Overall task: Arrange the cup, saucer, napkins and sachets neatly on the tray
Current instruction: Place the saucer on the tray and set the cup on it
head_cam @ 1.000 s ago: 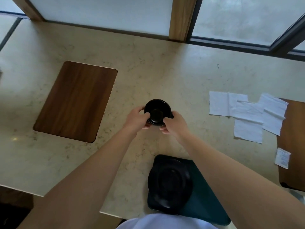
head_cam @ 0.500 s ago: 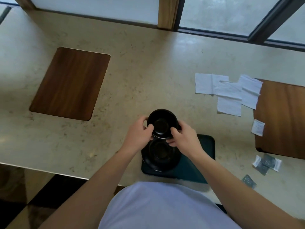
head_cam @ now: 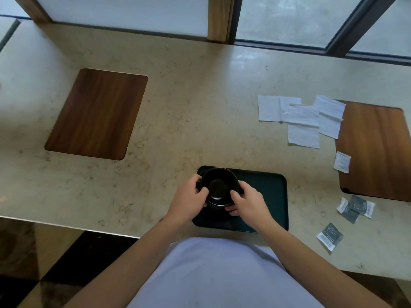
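A black cup [head_cam: 219,187] is held from both sides over the left part of a dark green tray [head_cam: 270,196]. My left hand [head_cam: 189,202] grips its left wall, my right hand [head_cam: 248,203] its right wall. A black saucer [head_cam: 213,215] lies under the cup, mostly hidden; whether they touch I cannot tell. Several white napkins [head_cam: 304,120] lie overlapping on the counter to the far right. One white sachet [head_cam: 342,162] rests on a wooden inlay, and grey sachets [head_cam: 355,207] [head_cam: 329,236] lie near the counter's right front.
The beige stone counter [head_cam: 178,107] has a wooden inlay [head_cam: 97,113] at the left and another [head_cam: 375,150] at the right. Window frames [head_cam: 219,18] run along the back. The counter's front edge [head_cam: 66,224] is near my body.
Both hands have carried the cup from the counter towards me and down over the saucer on the tray. The camera has tilted, bringing more sachets into view.
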